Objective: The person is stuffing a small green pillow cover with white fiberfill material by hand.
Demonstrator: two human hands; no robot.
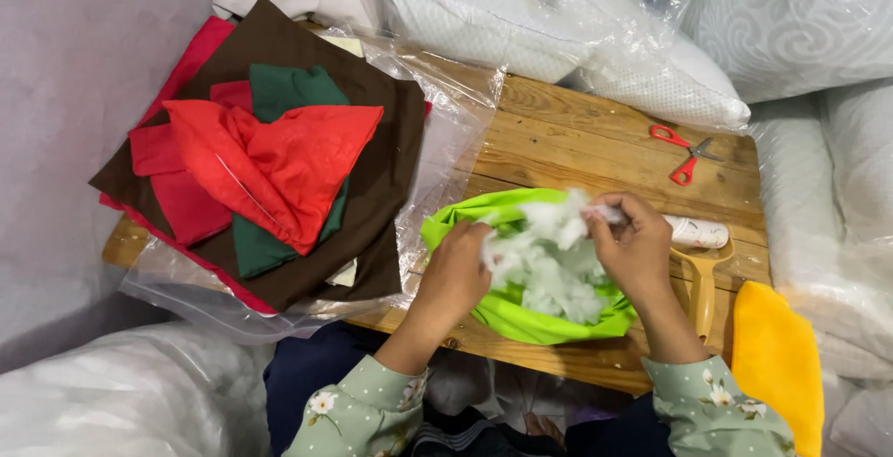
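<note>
Fluffy white fibre stuffing (549,266) fills a matt lime-green cloth cover (521,319); the rough, knotty wooden tabletop (577,141) carries glossy clear plastic sheeting (446,141) and red plastic-handled metal scissors (684,152).

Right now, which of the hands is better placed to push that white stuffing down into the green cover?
Probably the right hand: it already pinches a tuft of the white stuffing above the pile. The left hand grips the edge of the green cover, seemingly holding it open.

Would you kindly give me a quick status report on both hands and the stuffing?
Left hand gripping white stuffing. Right hand pinching a tuft. Green cover open beneath. Scissors lie clear.
</note>
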